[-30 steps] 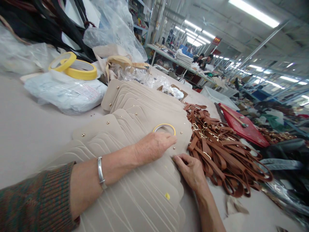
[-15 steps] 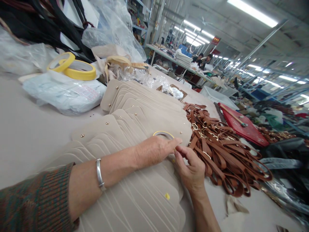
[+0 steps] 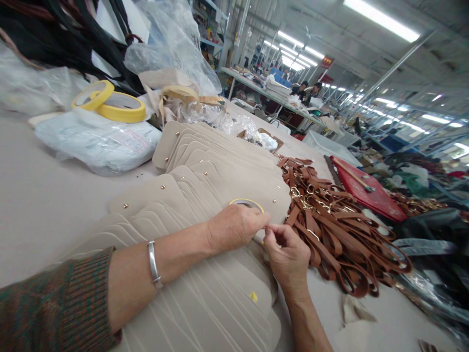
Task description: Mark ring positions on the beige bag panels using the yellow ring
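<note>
My left hand, with a silver bangle at the wrist, is closed around a roll of yellow tape; its fingers hide most of the roll. Against its fingertips, my right hand pinches thumb and forefinger together. Whatever lies in that pinch is too small to make out. Both hands are above a fanned stack of beige panels with rounded corners and small gold-coloured studs. A scrap of yellow tape sticks to one panel near me.
Brown straps with gold-coloured clasps lie heaped on the right, before a red board. At left, two yellow tape rolls rest on a plastic-wrapped packet. Clear plastic bags stand behind. People sit at a far table.
My left hand and the tape roll have shifted slightly left and tipped a little. My right hand stays pinched against the left fingertips, having moved very little.
</note>
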Demonstrator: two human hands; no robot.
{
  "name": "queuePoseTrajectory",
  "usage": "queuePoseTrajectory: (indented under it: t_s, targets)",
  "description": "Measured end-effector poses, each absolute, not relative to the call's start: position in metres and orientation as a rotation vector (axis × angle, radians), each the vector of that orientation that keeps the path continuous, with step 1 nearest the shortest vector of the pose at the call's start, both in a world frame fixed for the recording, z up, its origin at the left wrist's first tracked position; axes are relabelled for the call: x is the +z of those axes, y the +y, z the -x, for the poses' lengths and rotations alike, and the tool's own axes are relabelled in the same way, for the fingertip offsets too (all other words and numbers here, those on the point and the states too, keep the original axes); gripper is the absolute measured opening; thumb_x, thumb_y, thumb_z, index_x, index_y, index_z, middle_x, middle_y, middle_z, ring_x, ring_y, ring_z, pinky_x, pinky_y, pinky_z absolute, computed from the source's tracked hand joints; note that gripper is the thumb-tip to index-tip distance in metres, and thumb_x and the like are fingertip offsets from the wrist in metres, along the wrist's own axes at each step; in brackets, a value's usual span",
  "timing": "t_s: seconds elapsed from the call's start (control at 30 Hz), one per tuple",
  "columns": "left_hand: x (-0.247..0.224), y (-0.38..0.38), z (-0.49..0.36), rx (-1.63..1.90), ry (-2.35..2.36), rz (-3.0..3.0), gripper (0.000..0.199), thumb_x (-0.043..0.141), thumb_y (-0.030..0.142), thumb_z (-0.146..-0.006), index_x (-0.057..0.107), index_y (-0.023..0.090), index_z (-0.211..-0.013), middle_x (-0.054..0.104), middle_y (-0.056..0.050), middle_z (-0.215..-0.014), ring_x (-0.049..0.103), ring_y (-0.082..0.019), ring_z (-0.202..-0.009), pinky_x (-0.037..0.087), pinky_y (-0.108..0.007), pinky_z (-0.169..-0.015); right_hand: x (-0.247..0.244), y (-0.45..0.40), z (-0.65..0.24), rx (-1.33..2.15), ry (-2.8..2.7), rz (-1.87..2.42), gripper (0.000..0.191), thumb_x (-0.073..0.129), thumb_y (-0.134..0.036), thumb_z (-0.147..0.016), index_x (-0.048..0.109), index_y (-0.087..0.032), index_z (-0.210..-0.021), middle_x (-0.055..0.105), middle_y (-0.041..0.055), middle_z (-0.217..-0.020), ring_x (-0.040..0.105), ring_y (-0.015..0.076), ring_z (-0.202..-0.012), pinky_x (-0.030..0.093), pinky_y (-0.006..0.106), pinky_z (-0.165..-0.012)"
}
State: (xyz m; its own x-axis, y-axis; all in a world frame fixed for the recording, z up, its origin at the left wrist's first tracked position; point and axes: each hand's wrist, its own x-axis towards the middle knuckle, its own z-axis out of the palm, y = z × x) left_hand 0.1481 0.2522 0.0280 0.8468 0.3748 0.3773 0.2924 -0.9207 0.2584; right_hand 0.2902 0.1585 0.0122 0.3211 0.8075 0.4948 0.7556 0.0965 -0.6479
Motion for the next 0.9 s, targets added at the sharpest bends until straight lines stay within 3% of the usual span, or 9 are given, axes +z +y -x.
queuePoseTrajectory:
  t_s: [0.13, 0.23, 0.33, 0.53, 0.8, 0.9]
  targets:
    - [0.033, 0.247, -0.149, 0.696, 0.536, -2.832, 0.007, 0.046, 0.019, -0.092, 0.053, 0.017, -0.089, 0.060, -0.002, -0.079, 0.058, -0.016, -0.071, 0.042, -0.026, -0.060, 0.007, 0.166, -0.300, 0.595, -0.908, 1.616, 0.023, 0.068, -0.038, -0.074, 0.063, -0.015, -0.071, 0.055, -0.0044, -0.049, 0.048, 0.0090, -0.042, 0.042, 0.021, -0.044]
    - [0.031, 0.247, -0.149, 0.658, 0.615, -2.863, 0.009, 0.045, 0.016, -0.092, 0.054, 0.017, -0.093, 0.062, -0.002, -0.081, 0.059, -0.017, -0.073, 0.041, -0.026, -0.062, -0.001, 0.167, -0.318, 0.731, -0.718, 1.615, 0.031, 0.075, -0.042, -0.065, 0.065, -0.014, -0.073, 0.057, -0.0036, -0.051, 0.049, 0.0089, -0.043, 0.042, 0.021, -0.043]
    - [0.025, 0.252, -0.151, 0.519, 0.721, -2.932, 0.011, 0.046, 0.014, -0.092, 0.056, 0.017, -0.092, 0.063, -0.004, -0.084, 0.058, -0.020, -0.078, 0.043, -0.029, -0.066, -0.008, 0.166, -0.330, 0.787, -0.840, 1.692, 0.037, 0.074, -0.047, -0.067, 0.068, -0.012, -0.080, 0.063, 0.0007, -0.059, 0.051, 0.0088, -0.045, 0.041, 0.020, -0.044]
    - [0.018, 0.256, -0.154, 0.401, 0.726, -2.920, 0.011, 0.047, 0.014, -0.092, 0.058, 0.016, -0.090, 0.062, -0.009, -0.092, 0.055, -0.023, -0.090, 0.044, -0.035, -0.077, -0.007, 0.170, -0.323, 0.657, -1.068, 1.862, 0.042, 0.066, -0.052, -0.071, 0.071, -0.012, -0.080, 0.063, 0.0014, -0.058, 0.048, 0.0100, -0.045, 0.037, 0.021, -0.043]
    - [0.023, 0.251, -0.150, 0.455, 0.685, -2.920, 0.011, 0.048, 0.009, -0.089, 0.059, 0.013, -0.087, 0.063, -0.009, -0.088, 0.054, -0.025, -0.088, 0.042, -0.036, -0.075, -0.008, 0.177, -0.312, 0.216, -1.389, 2.032, 0.032, 0.058, -0.046, -0.077, 0.071, -0.018, -0.075, 0.070, 0.0040, -0.065, 0.061, 0.0176, -0.056, 0.045, 0.027, -0.058]
    - [0.022, 0.251, -0.149, 0.467, 0.687, -2.922, 0.013, 0.048, 0.007, -0.088, 0.059, 0.014, -0.088, 0.063, -0.008, -0.088, 0.054, -0.025, -0.088, 0.042, -0.036, -0.074, -0.009, 0.178, -0.315, 0.120, -1.393, 2.057, 0.031, 0.058, -0.045, -0.078, 0.070, -0.017, -0.082, 0.069, 0.0038, -0.062, 0.062, 0.0186, -0.057, 0.046, 0.029, -0.060]
